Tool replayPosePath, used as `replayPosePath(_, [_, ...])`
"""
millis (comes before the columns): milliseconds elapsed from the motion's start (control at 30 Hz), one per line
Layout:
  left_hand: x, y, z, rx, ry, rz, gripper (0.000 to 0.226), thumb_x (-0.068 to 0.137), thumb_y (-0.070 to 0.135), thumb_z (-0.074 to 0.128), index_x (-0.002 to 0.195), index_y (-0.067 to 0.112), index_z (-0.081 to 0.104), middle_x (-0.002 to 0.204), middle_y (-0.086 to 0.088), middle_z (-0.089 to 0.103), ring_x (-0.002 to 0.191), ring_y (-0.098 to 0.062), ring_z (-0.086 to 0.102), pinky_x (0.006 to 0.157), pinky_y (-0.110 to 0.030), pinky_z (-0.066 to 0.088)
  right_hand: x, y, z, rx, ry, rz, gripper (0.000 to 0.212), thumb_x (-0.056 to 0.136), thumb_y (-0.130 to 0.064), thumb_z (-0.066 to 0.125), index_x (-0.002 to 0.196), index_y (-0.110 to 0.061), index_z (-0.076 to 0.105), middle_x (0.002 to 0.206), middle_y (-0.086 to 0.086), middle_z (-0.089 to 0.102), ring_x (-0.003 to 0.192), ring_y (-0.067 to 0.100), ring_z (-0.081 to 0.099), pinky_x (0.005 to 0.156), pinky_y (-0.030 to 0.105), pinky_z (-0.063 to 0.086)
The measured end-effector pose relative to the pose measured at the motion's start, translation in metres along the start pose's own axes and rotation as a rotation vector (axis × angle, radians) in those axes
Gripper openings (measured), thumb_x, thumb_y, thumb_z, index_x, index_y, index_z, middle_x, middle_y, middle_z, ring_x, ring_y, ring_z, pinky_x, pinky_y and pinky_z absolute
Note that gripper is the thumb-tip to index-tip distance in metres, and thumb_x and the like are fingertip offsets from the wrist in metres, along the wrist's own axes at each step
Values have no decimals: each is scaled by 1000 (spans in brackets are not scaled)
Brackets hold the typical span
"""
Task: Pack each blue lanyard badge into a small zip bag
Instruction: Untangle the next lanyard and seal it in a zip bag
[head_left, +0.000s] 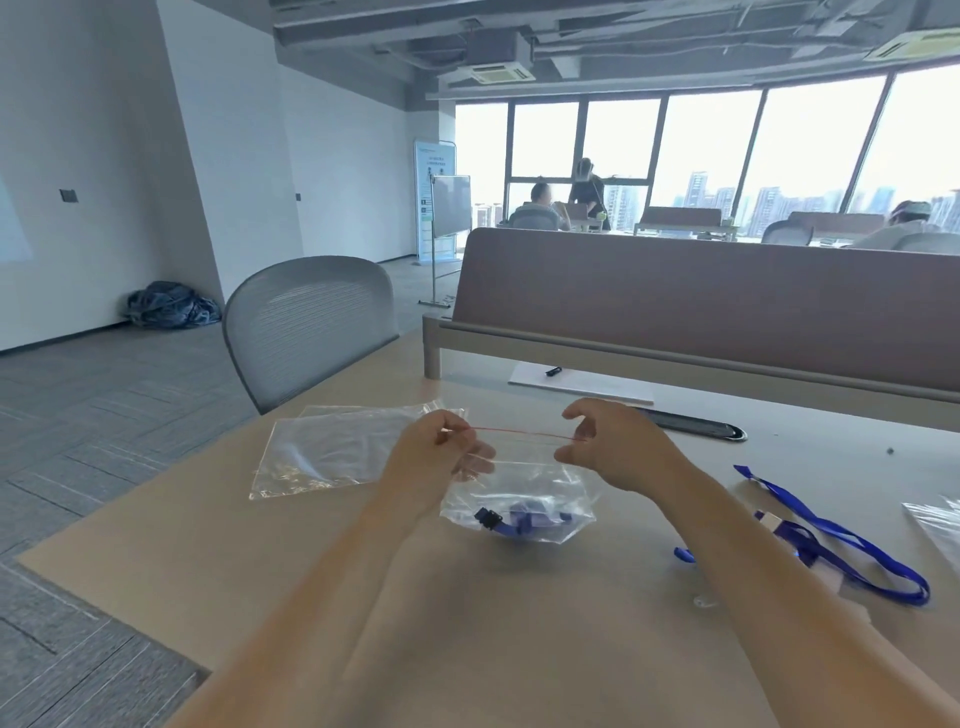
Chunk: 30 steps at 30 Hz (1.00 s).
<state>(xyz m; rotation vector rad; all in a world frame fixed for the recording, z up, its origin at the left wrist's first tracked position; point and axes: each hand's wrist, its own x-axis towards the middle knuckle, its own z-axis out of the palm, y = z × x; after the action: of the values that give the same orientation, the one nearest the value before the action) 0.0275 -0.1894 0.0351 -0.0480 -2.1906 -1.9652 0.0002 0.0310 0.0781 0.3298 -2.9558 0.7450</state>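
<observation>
A small clear zip bag (524, 493) with a red zip line hangs just above the table between my hands. Inside it lies a bunched blue lanyard badge (519, 519) with a black clip. My left hand (441, 457) pinches the left end of the red zip strip. The right end is pinched by my right hand (608, 447). Another blue lanyard badge (831, 545) lies loose on the table at the right. An empty zip bag (332, 447) lies flat to the left.
A further clear bag (935, 525) shows at the right edge. A white sheet with a black clip (576, 382) and a black cable slot (696, 423) lie beyond my hands. A brown desk divider (701, 301) stands behind; a grey chair (311, 327) is at the far left.
</observation>
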Motion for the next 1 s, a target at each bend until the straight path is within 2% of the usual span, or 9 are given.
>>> replayPosePath(100, [-1, 2, 1, -19, 9, 13, 13, 99, 1, 49, 88, 6, 56, 87, -17, 75, 75, -31, 73, 65, -32, 54, 4, -16, 10, 63, -21, -77, 42, 84, -38, 74, 123, -30, 60, 106, -9, 64, 95, 13, 60, 78, 26, 42])
replayPosePath(233, [-6, 6, -2, -131, 3, -19, 9, 95, -4, 55, 90, 2, 59, 87, -20, 73, 68, -25, 71, 62, -28, 58, 8, -27, 16, 20, 41, -147, 9, 86, -30, 73, 93, -28, 68, 96, -9, 68, 90, 13, 63, 79, 29, 49])
replayPosePath(300, [-8, 5, -6, -159, 20, -39, 6, 93, -5, 56, 91, -2, 61, 90, -22, 74, 69, -25, 73, 64, -28, 60, 8, -29, 15, 15, 31, -151, 6, 87, -26, 72, 85, -27, 66, 94, -7, 68, 88, 13, 62, 76, 27, 48])
replayPosePath(500, [-15, 4, -13, -143, 44, -29, 11, 95, -4, 54, 88, -2, 62, 90, -23, 74, 70, -25, 73, 65, -29, 60, 3, -34, 12, 10, 0, -146, 4, 88, -27, 71, 87, -25, 67, 94, -6, 68, 85, 12, 61, 73, 26, 48])
replayPosePath(600, [-17, 4, -11, -141, 46, -28, 11, 95, -3, 54, 88, -1, 63, 89, -22, 74, 73, -26, 72, 67, -32, 60, 0, -45, 13, 49, 10, -180, 6, 89, -29, 70, 90, -25, 67, 94, -8, 66, 83, 10, 59, 65, 20, 41])
replayPosePath(767, [-20, 5, -9, -113, 43, -21, 11, 97, 1, 54, 92, -4, 63, 87, -20, 74, 72, -23, 72, 70, -34, 60, 2, -60, 22, 106, -15, -220, 2, 89, -24, 70, 87, -24, 69, 91, -7, 69, 76, 4, 57, 62, 16, 38])
replayPosePath(933, [-20, 2, -11, -75, 72, -1, 13, 97, 3, 55, 94, -6, 63, 84, -18, 75, 76, -26, 73, 75, -40, 59, 1, -65, 26, 135, -21, -224, 3, 89, -21, 70, 87, -20, 71, 88, -5, 70, 79, 10, 60, 67, 20, 45])
replayPosePath(1000, [-19, 0, -12, -49, 84, 19, 13, 97, 3, 55, 92, -5, 64, 82, -16, 75, 75, -24, 73, 75, -39, 59, 0, -65, 26, 151, -30, -222, 3, 88, -21, 70, 87, -19, 72, 88, -4, 70, 80, 11, 61, 69, 22, 46])
